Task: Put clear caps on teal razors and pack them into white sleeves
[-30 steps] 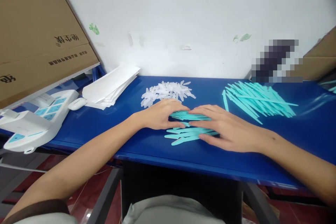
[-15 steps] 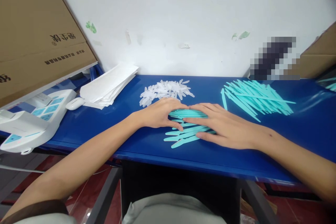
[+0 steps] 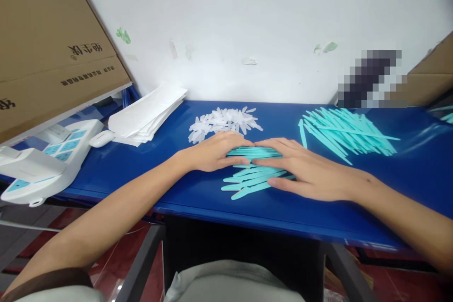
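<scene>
In the head view, a bunch of thin turquoise eyebrow razors [image 3: 250, 180] lies across the table in front of me. My left hand [image 3: 214, 151] is curled round the left ends of the far razors, its thumb on the near side of them. From the other side my right hand [image 3: 304, 170] grips the right ends, with its index finger and thumb stretched over the nearer, looser ones. The fingertips of both hands meet behind the bunch. Right behind my left hand lies a heap of small translucent white plastic caps [image 3: 224, 120].
A bigger pile of turquoise razors [image 3: 348, 132] lies at the back right of the blue table [image 3: 198, 198]. White paper sleeves [image 3: 145, 115], a white power strip [image 3: 76, 155] and a cardboard box [image 3: 53, 33] are on the left. A white wall [image 3: 226, 33] stands behind.
My left thumb has straightened and moved slightly up against the far razors. My right hand has shifted a little to the right, and the piles stay as they were.
</scene>
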Motion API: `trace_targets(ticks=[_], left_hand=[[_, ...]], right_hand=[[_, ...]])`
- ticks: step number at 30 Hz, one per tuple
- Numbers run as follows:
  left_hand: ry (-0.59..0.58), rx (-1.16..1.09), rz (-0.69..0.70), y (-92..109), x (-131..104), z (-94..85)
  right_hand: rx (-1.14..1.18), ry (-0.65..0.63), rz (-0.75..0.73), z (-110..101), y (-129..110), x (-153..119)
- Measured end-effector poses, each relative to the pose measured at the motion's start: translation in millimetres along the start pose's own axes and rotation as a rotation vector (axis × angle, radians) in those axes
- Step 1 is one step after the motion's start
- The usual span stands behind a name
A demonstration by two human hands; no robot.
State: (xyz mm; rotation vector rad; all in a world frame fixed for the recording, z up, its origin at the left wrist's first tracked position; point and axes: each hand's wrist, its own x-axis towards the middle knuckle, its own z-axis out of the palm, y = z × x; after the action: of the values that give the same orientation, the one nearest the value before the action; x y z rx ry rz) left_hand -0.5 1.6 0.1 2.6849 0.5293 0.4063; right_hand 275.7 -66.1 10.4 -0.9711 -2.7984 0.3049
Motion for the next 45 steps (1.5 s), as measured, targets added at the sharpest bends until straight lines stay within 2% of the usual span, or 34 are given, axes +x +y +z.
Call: trace_targets(ticks=[4, 9, 20, 32, 45], left_hand=[[-0.007, 0.058, -0.011, -0.6, -1.6, -0.4], [-0.023, 0.113, -0.021, -4.2, -2.6, 1.4], [0.005, 0.102, -0.007, -5.3, -3.0, 1.8], [-0.029, 0.089, -0.015, 2.6, -0.3, -1.9], [-0.034, 0.089, 0.002, 0.1, -1.6, -1.7]], right_hand=[[0.0, 0.033, -0.035, 1.0, 0.0, 0.5], [-0.042, 0.117, -0.006, 4.4, 1.1, 2.3], [-0.05, 0.092, 0.02, 4.5, 1.1, 0.3], [-0.029, 0.071, -0.18, 0.6, -1.3, 1.1], [0.126, -0.006, -0.15, 0.3, -0.3, 1.5]])
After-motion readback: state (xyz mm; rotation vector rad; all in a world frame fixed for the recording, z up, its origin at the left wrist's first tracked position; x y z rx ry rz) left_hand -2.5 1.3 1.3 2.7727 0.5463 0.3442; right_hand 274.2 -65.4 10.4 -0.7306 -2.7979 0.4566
